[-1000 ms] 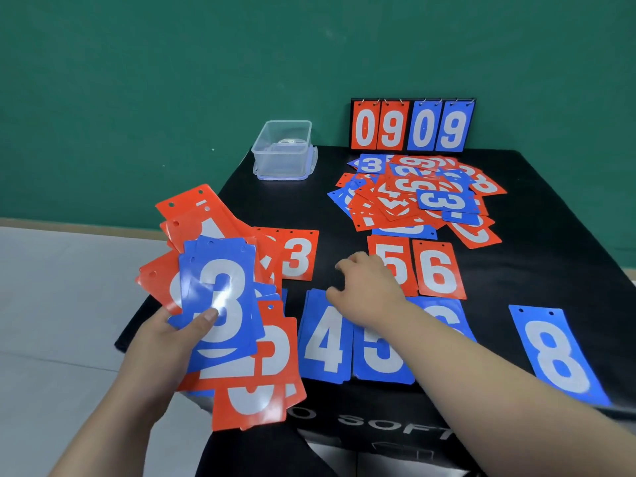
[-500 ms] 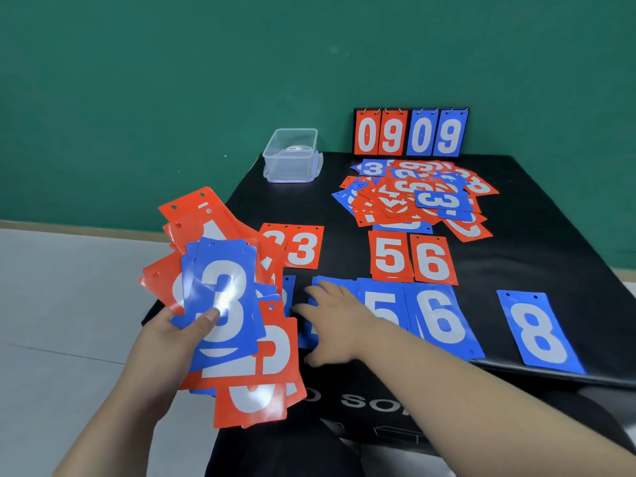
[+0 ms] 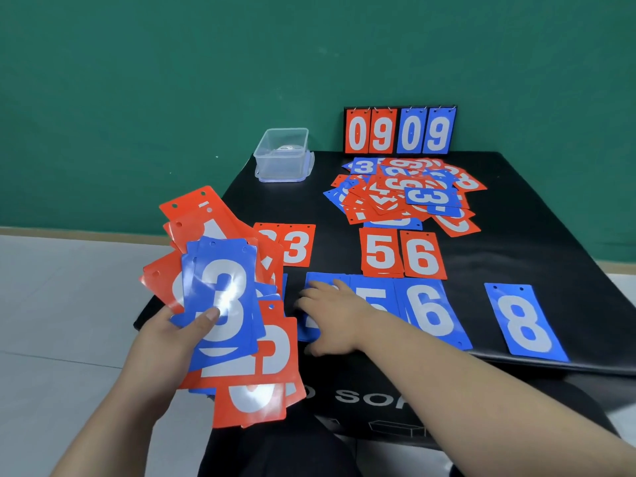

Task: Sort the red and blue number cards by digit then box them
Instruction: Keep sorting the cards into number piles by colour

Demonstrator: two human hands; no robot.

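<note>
My left hand grips a fanned stack of red and blue cards, a blue 3 on top under my thumb. My right hand lies flat with straight fingers on a blue card at the table's near edge, hiding its digit. To its right lie a blue 5, a blue 6 and a blue 8. Behind them sit red 3s, a red 5 and a red 6. A mixed heap of cards lies further back.
A clear plastic box stands at the back left of the black table. A flip scoreboard reading 09 09 stands against the green wall. Pale floor lies to the left.
My right hand slid left from the blue 5 onto the blue card beside it, uncovering the 5. The left hand's stack stays put.
</note>
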